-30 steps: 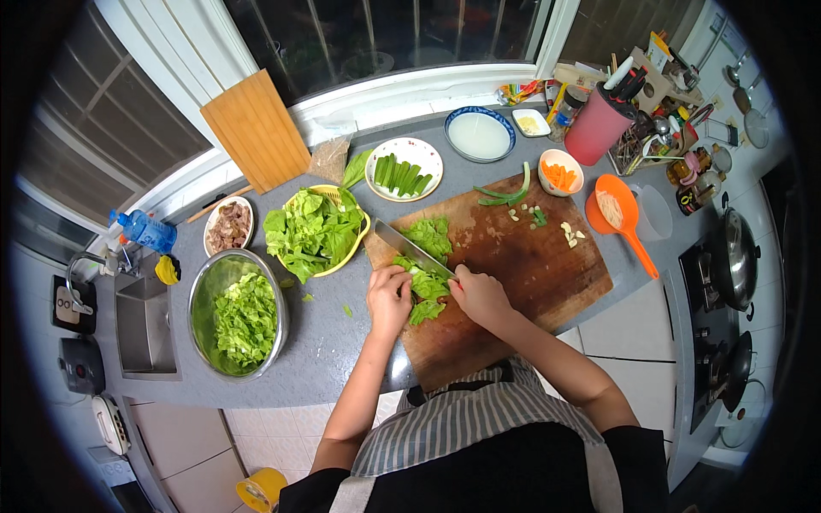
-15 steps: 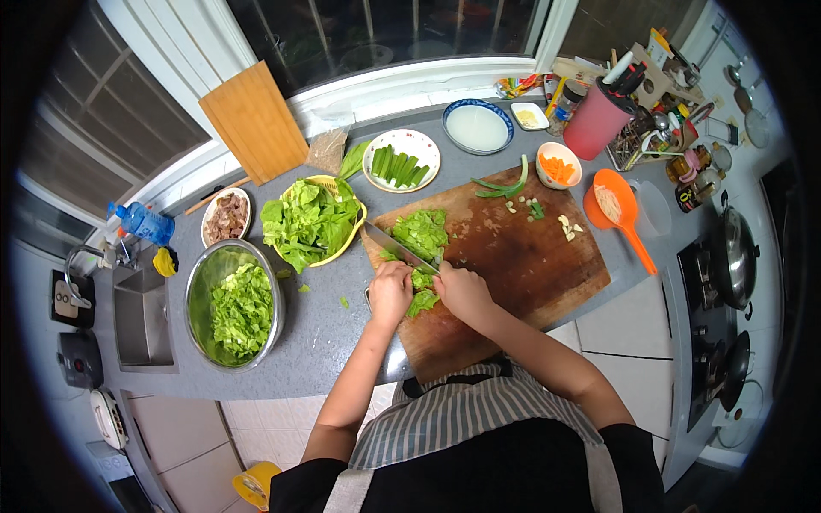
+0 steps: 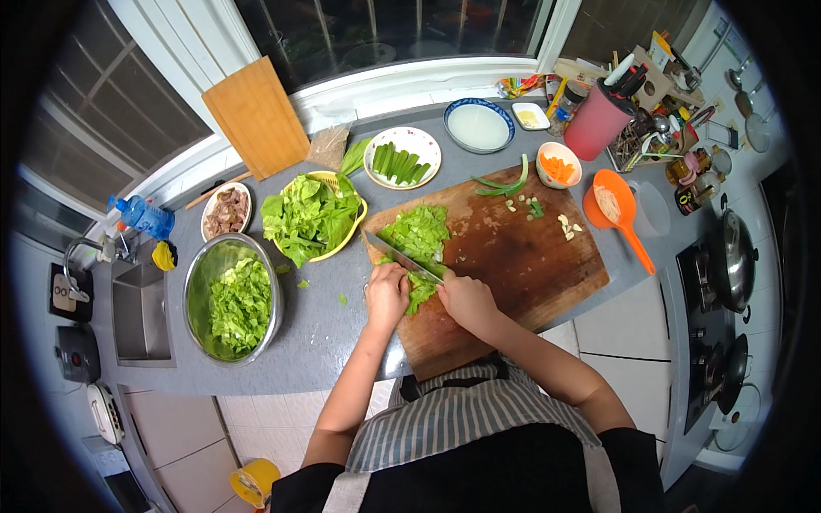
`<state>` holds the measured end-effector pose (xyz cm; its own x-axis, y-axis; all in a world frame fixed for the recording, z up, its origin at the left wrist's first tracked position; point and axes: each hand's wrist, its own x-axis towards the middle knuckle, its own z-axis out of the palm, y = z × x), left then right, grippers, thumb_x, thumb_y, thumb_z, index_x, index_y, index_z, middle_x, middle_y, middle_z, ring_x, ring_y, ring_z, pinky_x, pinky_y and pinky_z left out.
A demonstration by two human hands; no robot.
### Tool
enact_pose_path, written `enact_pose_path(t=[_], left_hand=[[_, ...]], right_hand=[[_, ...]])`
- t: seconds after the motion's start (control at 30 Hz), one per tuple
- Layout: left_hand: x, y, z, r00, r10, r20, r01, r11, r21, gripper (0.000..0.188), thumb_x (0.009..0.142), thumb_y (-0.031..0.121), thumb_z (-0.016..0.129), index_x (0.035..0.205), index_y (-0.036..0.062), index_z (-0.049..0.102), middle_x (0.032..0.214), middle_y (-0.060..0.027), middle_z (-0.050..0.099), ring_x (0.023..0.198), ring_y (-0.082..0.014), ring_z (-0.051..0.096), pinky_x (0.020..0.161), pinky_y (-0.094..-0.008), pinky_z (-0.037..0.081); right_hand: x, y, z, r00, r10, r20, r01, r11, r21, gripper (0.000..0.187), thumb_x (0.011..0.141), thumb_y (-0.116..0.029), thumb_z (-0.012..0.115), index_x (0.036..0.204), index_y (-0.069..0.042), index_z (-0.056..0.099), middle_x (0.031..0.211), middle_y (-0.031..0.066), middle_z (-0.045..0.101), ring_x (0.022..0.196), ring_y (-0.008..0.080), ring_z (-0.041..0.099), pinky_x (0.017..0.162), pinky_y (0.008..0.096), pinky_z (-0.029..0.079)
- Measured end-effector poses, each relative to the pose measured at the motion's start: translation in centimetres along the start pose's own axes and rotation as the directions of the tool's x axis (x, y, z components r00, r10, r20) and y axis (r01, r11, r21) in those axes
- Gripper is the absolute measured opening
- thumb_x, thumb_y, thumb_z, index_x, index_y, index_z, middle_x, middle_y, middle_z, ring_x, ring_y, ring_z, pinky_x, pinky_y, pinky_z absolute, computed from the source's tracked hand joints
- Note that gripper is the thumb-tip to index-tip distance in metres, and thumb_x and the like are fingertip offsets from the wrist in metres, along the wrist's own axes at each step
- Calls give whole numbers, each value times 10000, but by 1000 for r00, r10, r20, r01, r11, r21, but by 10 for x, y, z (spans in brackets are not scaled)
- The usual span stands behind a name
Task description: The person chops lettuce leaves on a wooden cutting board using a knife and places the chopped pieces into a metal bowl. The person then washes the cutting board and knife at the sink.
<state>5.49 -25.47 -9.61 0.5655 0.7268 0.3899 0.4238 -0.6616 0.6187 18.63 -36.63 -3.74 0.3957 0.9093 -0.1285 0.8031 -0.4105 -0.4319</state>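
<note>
One knife (image 3: 404,258), as I watch remotely, is gripped in the right hand (image 3: 469,305), slanting across lettuce leaves (image 3: 417,229) on the cutting board (image 3: 522,274); the left hand (image 3: 387,294) clasps them, I judge to steady them beside the steel.

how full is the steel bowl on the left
Partly full: chopped green leaves lie inside the steel bowl, with bare inner wall showing beyond them.

The lettuce (image 3: 417,229) I see is bright green, my knife (image 3: 404,257) silvery, the chopping board (image 3: 522,256) brown with darker stains; my apron (image 3: 470,419) has blue-grey and off-white stripes, my top (image 3: 505,479) is black, the bench (image 3: 316,329) grey, the strainer (image 3: 634,246) orange, the knife block (image 3: 593,130) pinkish red.
</note>
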Motion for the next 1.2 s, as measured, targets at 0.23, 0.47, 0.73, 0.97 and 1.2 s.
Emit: enact_pose_path(t=[0.23,0.47,0.73,0.97,1.2], left_hand=[[-2,-11,-4,999,-36,18,38,991,-126,135,708,-12,643,832,26,682,908,-126,649,848,-310,603,756,-366,506],[3,-6,-1,997,14,72,-10,999,-50,172,700,-28,628,867,2,662,966,-138,636,889,-329,592,821,-395,486],[-9,2,-28,995,-91,48,98,981,-166,233,685,16,677,914,19,638,999,-142,605,960,-329,566,847,-392,466],[-24,5,-17,996,-35,84,40,997,-61,231,684,17,691,903,24,619,892,-135,601,869,-326,559,778,-384,471],[-24,-4,-5,962,-272,-10,268,954,-137,121,699,-3,688,806,6,632,775,-133,627,719,-312,595,676,-381,489]], right_hand=[[8,2,-7,998,-1,-55,3,999,37,223,887,-262,549,872,-40,533,684,192,633,674,379,642,605,486,517],[7,0,1,1000,-1,-24,1,1000,-13,225,890,-265,541,868,-42,538,676,189,632,663,382,638,610,492,510],[-4,-9,-22,999,-15,-45,17,999,43,216,890,-272,541,848,-61,523,664,190,621,646,388,629,596,496,503],[-13,-6,-33,1000,-28,-1,28,999,21,221,883,-272,555,834,-63,499,638,182,604,633,410,607,579,522,474],[-11,-14,-33,997,-25,75,30,997,-69,236,894,-276,531,845,-46,521,670,178,626,653,377,636,597,484,510]])
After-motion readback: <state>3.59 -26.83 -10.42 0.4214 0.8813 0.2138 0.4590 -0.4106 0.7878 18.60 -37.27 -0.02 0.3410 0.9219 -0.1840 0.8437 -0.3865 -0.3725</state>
